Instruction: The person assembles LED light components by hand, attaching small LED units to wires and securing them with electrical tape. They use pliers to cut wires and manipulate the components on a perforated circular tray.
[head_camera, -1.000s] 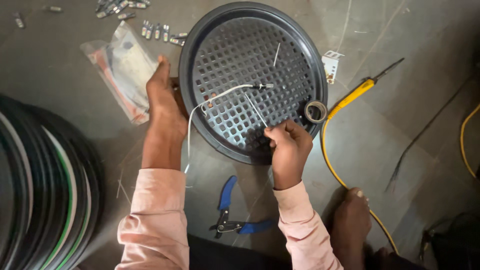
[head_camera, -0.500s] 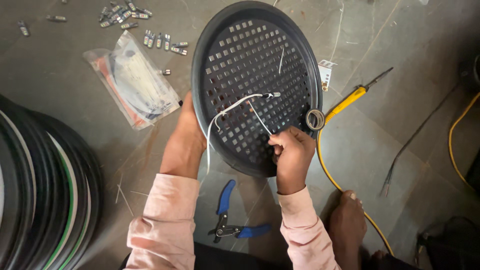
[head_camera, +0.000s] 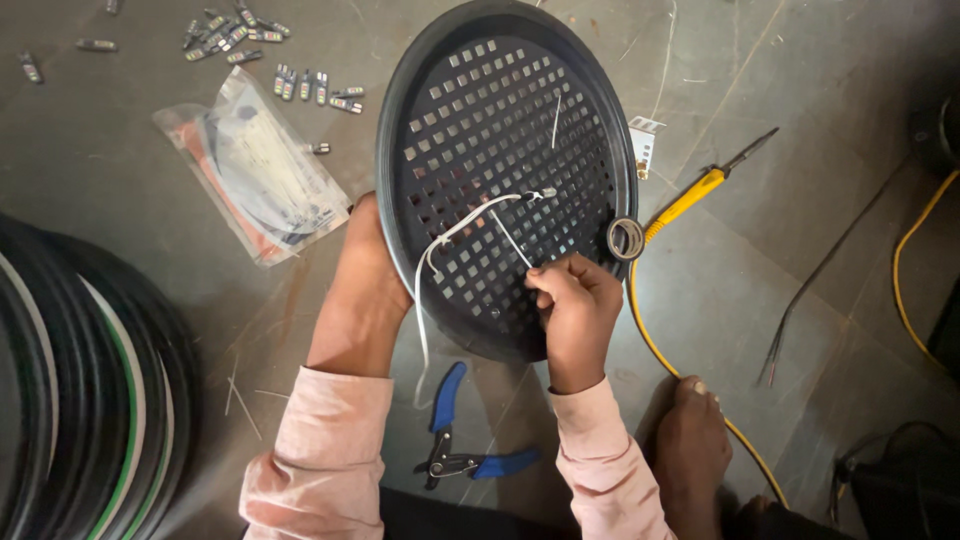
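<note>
On the grey floor, a person is holding a round black grille (head_camera: 505, 130) and working a white wire (head_camera: 470, 225) on it.

Around it are lying a clear plastic bag (head_camera: 255, 175), scattered small metal parts (head_camera: 300, 82), a roll of tape (head_camera: 625, 238), a yellow-handled tool (head_camera: 690, 197) and blue pliers (head_camera: 455, 440); stacked dark rings (head_camera: 70, 390) are crowding the left edge. The left hand (head_camera: 365, 285) is gripping the grille's rim, its fingers hidden underneath. The right hand (head_camera: 575, 305) is pinching the wire with fingertips pressed together.
</note>
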